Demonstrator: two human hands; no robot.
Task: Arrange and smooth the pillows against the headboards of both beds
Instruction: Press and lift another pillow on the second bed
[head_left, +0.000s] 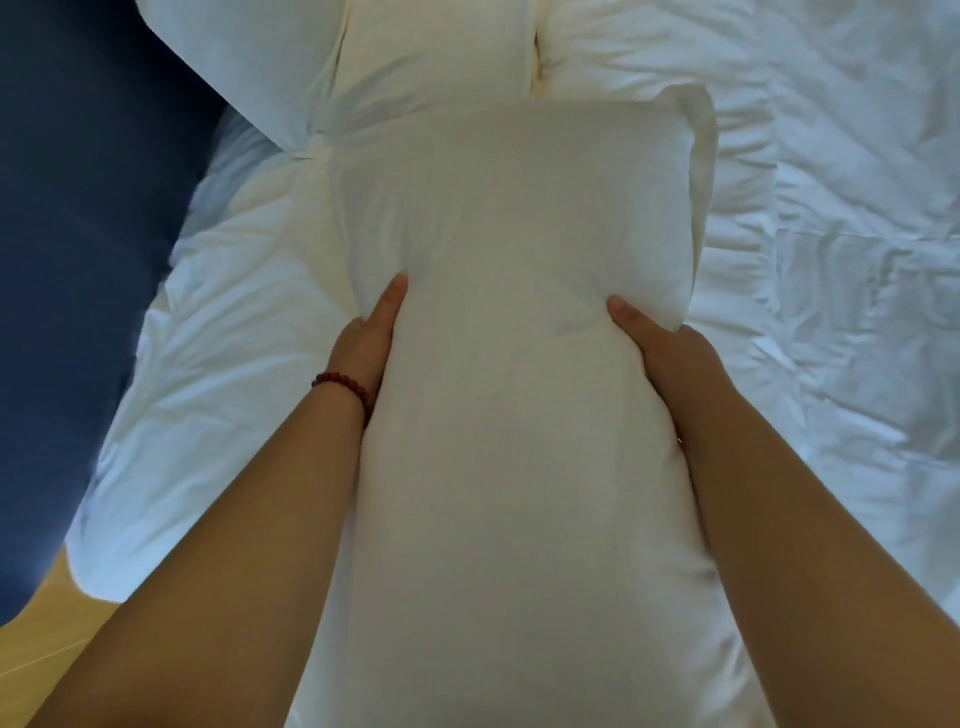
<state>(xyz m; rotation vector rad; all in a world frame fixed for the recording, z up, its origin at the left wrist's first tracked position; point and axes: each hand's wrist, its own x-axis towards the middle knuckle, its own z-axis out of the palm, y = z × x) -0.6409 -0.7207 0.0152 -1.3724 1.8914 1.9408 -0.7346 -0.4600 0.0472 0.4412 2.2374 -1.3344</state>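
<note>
Head cam — I see L hand (363, 340) & R hand (662, 345) gripping pillow (509, 249) sides, thumbs on top; I'd say it's not yet placed by far pillows (431, 57), 2nd bed unseen.

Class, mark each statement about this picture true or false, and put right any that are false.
1. The left hand and the right hand both hold one white pillow, one on each side. True.
2. The bead bracelet is on the right wrist. False: it is on the left wrist.
3. The duvet lies perfectly smooth. False: it is creased all over.
4. Other white pillows lie beyond the held one. True.
</note>
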